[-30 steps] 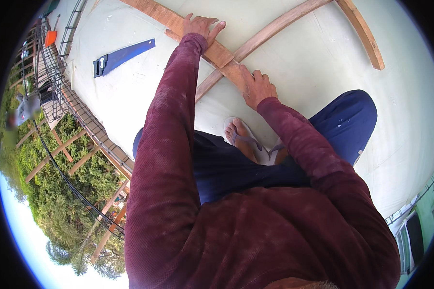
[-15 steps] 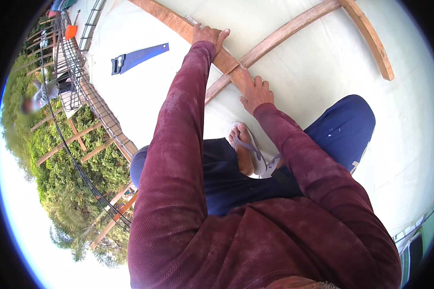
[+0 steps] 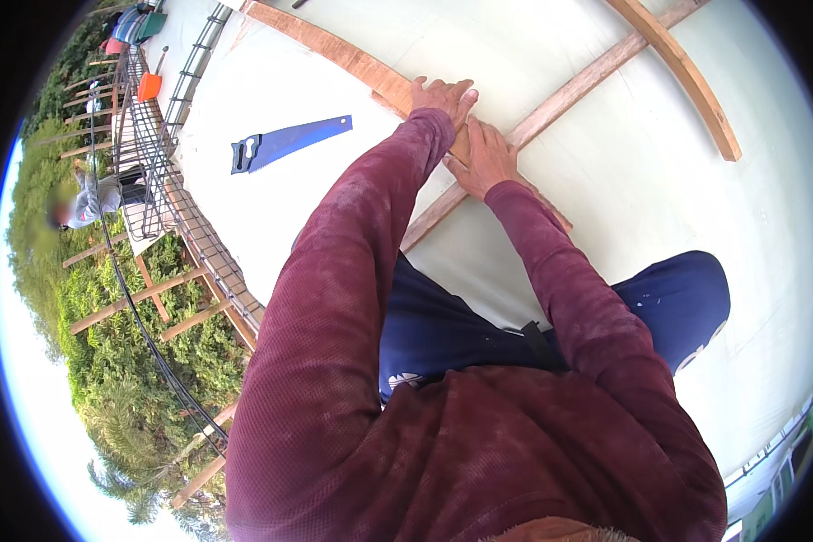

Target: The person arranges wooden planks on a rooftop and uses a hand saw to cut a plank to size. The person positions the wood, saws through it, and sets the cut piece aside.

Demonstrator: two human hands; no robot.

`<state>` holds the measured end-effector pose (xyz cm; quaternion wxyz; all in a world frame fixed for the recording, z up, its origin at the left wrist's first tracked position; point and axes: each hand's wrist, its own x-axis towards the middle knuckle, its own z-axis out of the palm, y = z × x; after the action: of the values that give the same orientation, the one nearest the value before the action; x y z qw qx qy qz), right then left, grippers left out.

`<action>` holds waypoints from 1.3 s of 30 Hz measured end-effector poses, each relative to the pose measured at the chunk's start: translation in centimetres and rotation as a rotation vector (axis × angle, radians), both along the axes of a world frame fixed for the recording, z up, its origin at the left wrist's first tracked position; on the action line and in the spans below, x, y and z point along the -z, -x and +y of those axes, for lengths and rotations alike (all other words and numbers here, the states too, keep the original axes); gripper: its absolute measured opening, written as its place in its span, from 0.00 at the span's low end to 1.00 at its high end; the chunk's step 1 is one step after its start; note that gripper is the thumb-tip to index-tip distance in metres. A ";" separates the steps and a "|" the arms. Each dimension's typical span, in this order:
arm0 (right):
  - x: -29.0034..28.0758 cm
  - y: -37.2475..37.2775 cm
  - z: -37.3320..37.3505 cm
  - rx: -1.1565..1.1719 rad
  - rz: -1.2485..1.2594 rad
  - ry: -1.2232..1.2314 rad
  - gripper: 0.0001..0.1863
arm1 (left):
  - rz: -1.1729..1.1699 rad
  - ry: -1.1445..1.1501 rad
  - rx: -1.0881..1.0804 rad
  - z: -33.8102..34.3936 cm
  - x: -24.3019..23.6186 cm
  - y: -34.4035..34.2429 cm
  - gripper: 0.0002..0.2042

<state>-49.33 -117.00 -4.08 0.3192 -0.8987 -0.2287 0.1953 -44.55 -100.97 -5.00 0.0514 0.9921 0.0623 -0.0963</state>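
My left hand (image 3: 443,101) curls over the long reddish wooden board (image 3: 343,50), which lies diagonally with a second strip partly showing beneath it. Just below and right of it, my right hand (image 3: 486,155) grips the same boards where they cross a longer, paler timber (image 3: 587,83), its thumb on the left side. The boards' lower end sticks out past my right wrist. A hand saw with a blue blade (image 3: 300,136) lies flat on the white surface, left of my hands.
A loose plank (image 3: 682,72) lies at upper right. Along the left run rebar cages (image 3: 181,212), cables and wooden framing above trees. An orange tool (image 3: 150,87) stands near that edge. Another person (image 3: 95,199) in grey is at far left. My bent knees (image 3: 673,298) are below my hands.
My right hand has moved up close to my left hand. The boards' lower end now shows beyond my right wrist. My feet have gone out of sight and the view has shifted.
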 end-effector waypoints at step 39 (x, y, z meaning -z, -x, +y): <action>-0.5 0.9 2.2 0.269 0.126 0.209 0.39 | -0.047 0.581 -0.036 37.3 -5.8 10.0 0.19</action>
<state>-50.20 -114.82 -3.54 0.2610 -0.9355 -0.0646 0.2294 -54.57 -63.67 0.80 0.3365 0.9365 0.0485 -0.0863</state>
